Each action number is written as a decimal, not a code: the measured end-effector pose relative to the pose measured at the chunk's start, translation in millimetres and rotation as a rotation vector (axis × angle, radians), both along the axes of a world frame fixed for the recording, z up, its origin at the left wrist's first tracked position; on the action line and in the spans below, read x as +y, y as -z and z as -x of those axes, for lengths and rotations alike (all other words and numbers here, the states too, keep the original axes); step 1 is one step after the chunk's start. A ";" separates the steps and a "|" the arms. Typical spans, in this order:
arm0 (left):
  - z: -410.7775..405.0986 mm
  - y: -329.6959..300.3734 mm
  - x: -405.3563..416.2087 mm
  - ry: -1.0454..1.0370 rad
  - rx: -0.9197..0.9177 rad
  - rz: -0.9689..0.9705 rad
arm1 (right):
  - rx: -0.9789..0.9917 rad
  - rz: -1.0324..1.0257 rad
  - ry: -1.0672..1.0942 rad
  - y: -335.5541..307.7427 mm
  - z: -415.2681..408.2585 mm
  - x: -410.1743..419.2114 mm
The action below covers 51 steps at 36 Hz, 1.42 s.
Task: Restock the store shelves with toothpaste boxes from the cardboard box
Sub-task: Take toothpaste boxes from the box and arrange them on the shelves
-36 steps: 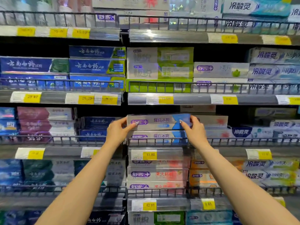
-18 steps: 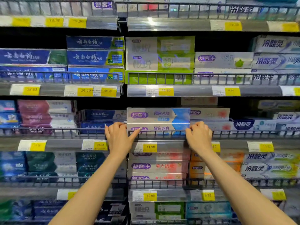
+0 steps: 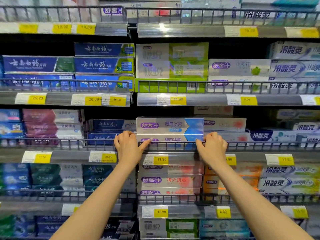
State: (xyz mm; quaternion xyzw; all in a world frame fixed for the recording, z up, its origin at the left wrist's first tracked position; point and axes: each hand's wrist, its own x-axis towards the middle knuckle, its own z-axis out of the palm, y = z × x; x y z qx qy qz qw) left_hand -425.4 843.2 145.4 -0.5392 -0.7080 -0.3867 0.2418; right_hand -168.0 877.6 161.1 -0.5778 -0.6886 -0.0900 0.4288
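your left hand [image 3: 128, 146] and right hand [image 3: 212, 147] sit mid-frame at the wire rail [image 3: 171, 144] of the middle shelf, fingers curled over it, thumbs reaching toward the ends of the lower toothpaste box [image 3: 170, 139]. whether the fingers clamp the rail or the box, you cannot tell. that box lies flat behind the rail, a matching top toothpaste box [image 3: 169, 125] stacked on it. a yellow price tag [image 3: 161, 159] reading 11.90 sits just below, between your wrists.
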 end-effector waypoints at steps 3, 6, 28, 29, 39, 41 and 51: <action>-1.7 1.2 -2.0 0.018 -0.041 -0.014 | 0.016 0.001 -0.001 0.7 -0.8 -1.2; -5.8 6.5 -9.8 0.132 -0.118 -0.168 | 0.114 -0.008 -0.046 2.0 -3.4 -5.3; -11.4 -4.5 -2.1 0.158 0.058 0.015 | 0.084 -0.026 -0.241 -5.8 8.5 2.3; -12.0 -5.1 -1.5 0.150 0.062 0.028 | 0.071 -0.029 -0.223 -6.5 8.8 3.7; -10.9 -9.6 3.2 0.181 0.015 0.021 | -0.025 0.003 -0.083 -7.3 16.2 11.8; -9.4 -9.6 2.6 0.190 0.003 0.032 | -0.012 0.012 -0.067 -8.2 15.9 12.5; -23.9 6.3 -34.8 0.386 0.191 -0.349 | 0.029 -0.278 -0.275 10.0 1.6 -22.6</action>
